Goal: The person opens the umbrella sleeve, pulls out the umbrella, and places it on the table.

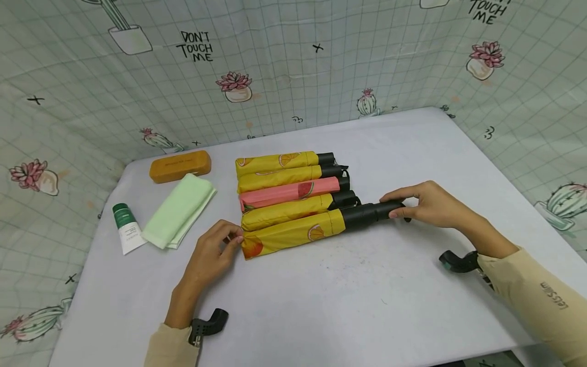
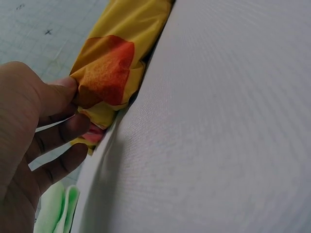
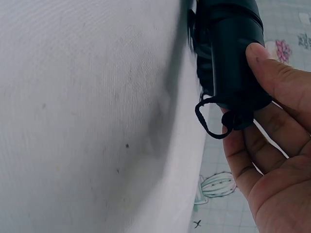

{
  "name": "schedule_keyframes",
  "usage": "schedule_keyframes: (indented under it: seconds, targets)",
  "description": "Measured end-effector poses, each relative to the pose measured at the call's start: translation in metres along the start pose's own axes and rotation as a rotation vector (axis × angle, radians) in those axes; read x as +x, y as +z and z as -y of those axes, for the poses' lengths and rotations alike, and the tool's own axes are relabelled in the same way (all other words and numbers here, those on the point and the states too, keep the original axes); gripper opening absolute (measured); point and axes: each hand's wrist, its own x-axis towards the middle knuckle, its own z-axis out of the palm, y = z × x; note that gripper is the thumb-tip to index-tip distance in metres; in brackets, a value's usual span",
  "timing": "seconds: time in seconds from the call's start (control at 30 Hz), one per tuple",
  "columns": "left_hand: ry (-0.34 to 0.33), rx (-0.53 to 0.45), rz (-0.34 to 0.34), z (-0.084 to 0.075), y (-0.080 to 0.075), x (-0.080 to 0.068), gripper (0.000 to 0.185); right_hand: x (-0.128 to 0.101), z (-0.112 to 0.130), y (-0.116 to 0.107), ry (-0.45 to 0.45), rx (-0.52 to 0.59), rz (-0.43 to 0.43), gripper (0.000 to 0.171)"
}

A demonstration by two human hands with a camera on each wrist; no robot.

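A folded umbrella [image 1: 293, 234] in a yellow sleeve with orange-slice prints lies frontmost in a row, its black handle [image 1: 362, 216] pointing right. My left hand [image 1: 212, 257] pinches the sleeve's left end; in the left wrist view the thumb lies on the yellow fabric [image 2: 116, 68] beside a red-orange print. At the other end my right hand [image 1: 431, 206] grips the handle tip between thumb and fingers. A black wrist loop [image 3: 206, 121] dangles there in the right wrist view. Behind it lie more folded umbrellas: yellow ones [image 1: 279, 162] and a pink one [image 1: 284, 194] with a watermelon print.
Left of the row are a light green folded cloth [image 1: 176, 211], a mustard-brown case [image 1: 180, 166] and a green-and-white tube [image 1: 128, 229]. All of it lies on a white-covered table [image 1: 321, 306]. A printed grid curtain [image 1: 284, 61] hangs behind and at the sides.
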Motion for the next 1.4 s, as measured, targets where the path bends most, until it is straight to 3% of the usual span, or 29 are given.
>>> schedule_keyframes:
  seconds: [0.3,0.67,0.97,1.2,1.4]
  targets:
    - [-0.031,0.036,0.009,0.0,-0.002,-0.002,0.014,-0.006,-0.006,-0.008,0.058,0.013,-0.01,0.031]
    - [-0.031,0.04,0.001,0.0,-0.001,-0.003,0.013,-0.013,-0.012,-0.017,0.024,-0.032,-0.02,0.031]
    - [-0.032,0.037,0.011,-0.001,-0.001,-0.001,0.014,-0.02,-0.017,-0.023,0.05,-0.045,-0.04,0.03]
    - [-0.04,0.04,0.025,-0.003,-0.001,0.0,0.014,-0.026,-0.02,-0.028,0.127,-0.055,-0.043,0.031]
    - [-0.038,0.043,0.019,-0.002,0.0,0.0,0.013,-0.03,-0.023,-0.035,0.131,-0.089,-0.051,0.031]
